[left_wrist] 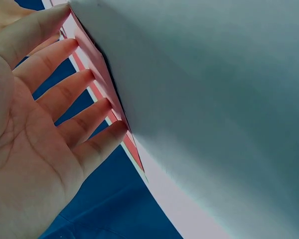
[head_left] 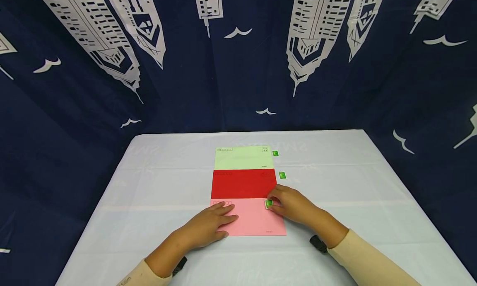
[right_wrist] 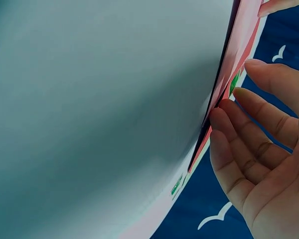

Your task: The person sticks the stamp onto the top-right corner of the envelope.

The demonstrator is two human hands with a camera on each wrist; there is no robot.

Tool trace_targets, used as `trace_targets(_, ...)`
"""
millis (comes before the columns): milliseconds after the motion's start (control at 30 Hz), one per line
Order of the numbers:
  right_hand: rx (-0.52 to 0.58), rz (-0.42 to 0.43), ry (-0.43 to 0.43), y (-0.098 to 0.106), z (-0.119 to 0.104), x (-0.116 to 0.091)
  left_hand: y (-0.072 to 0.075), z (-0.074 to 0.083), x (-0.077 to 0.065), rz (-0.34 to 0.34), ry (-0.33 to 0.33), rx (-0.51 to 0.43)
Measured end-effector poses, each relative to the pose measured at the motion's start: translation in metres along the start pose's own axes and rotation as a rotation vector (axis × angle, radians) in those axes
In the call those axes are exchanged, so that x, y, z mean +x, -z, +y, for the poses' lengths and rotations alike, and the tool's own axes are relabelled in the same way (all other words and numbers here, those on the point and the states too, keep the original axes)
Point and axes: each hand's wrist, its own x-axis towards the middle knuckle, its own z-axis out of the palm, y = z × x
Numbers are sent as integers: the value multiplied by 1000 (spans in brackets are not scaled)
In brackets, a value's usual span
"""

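A pink envelope (head_left: pixel 253 219) lies nearest the person, below a red envelope (head_left: pixel 242 184) and a light green envelope (head_left: pixel 242 158). My left hand (head_left: pixel 209 226) rests on the pink envelope's left part, its fingers spread. In the left wrist view the fingertips of the left hand (left_wrist: pixel 45 124) touch the pink paper. At the pink envelope's upper right corner my right hand (head_left: pixel 292 203) pinches a small green stamp (head_left: pixel 268 204) between thumb and forefinger. The right wrist view shows the stamp (right_wrist: pixel 234 82) by the thumb and forefinger of the right hand (right_wrist: pixel 269 144), with the other fingers bent.
Two more green stamps lie on the white table: one stamp (head_left: pixel 282 175) right of the red envelope, another stamp (head_left: pixel 275 153) right of the green one. A dark blue curtain (head_left: pixel 231 78) with white building and bird prints hangs behind the table (head_left: pixel 160 174).
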Motion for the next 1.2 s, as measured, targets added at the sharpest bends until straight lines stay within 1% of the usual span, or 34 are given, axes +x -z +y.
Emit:
trace_targets(133, -4, 14, 16, 0, -1, 1, 0, 0, 0, -3, 6, 1)
trace_targets(400, -29, 13, -6, -2, -2, 4, -1, -1, 0, 4, -5, -11)
trace_targets(567, -35, 4, -22, -4, -2, 5, -2, -1, -1, -8, 9, -22)
trace_targets(767, -47, 7, -13, -5, -1, 6, -2, -1, 0, -16, 26, -32)
trace_targets(1000, -62, -7, -17, -7, -1, 8, 0, 0, -1, 2, -6, -21)
trace_targets(1200, -67, -19, -18, -7, 0, 8, 0, 0, 0, -4, -2, -11)
